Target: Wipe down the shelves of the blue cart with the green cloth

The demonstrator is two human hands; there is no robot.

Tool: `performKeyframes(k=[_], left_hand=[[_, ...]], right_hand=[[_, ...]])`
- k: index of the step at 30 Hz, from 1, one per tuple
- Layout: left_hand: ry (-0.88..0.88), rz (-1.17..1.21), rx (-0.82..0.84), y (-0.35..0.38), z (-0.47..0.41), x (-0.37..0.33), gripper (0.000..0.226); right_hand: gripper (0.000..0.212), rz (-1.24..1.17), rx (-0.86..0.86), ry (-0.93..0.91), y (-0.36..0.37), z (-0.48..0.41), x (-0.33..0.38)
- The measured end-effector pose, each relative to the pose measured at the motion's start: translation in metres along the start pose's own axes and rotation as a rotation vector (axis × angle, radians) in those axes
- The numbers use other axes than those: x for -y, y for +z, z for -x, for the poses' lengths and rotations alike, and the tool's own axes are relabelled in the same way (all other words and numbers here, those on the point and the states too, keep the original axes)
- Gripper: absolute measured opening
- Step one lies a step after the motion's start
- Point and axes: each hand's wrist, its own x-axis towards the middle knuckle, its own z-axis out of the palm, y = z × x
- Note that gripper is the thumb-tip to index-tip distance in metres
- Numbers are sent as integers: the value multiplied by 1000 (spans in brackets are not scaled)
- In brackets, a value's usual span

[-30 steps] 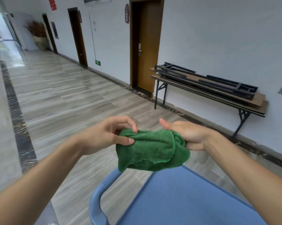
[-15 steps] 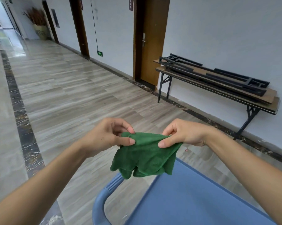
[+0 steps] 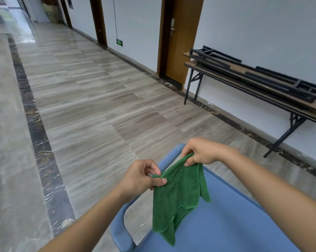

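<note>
The green cloth hangs unfolded in the air above the blue cart, held by its top edge. My left hand pinches the cloth's left corner between thumb and fingers. My right hand pinches the other corner, slightly higher and farther away. The cart's flat top shelf fills the lower right of the view, and its ribbed blue handle curves round the near left side. The cloth's lower tip dangles just over the shelf; the lower shelves are hidden.
A long corridor with a polished tile floor stretches ahead. Against the right wall stands a folding table with more folded tables stacked on it. A brown door is beside it.
The cloth was bunched between both hands; it has now been spread out and hangs flat by two corners. My hands have moved apart, and the view has tilted down.
</note>
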Motion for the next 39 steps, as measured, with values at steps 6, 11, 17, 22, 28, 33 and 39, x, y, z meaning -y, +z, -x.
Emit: performKeyframes(k=[6, 11, 17, 22, 28, 33, 39], left_hand=[[-45, -68, -290, -28, -53, 48, 25], [-90, -124, -425, -63, -74, 85, 24], [-168, -132, -342, -73, -86, 121, 20], [-193, -341, -136, -58, -85, 140, 10], [-117, -261, -117, -46, -96, 107, 7], [-4, -653, 75, -13, -96, 87, 53], [261, -1055, 114, 44, -85, 24, 54]], right_hand=[[24, 45, -272, -15, 25, -106, 18], [29, 118, -360, -3, 57, -166, 39], [25, 155, -292, 119, 94, -191, 46], [30, 105, -351, 190, 117, -184, 35], [40, 63, -460, 150, 128, -144, 17], [65, -51, -481, 289, 144, -77, 0], [64, 30, -621, 500, 142, 48, -33]])
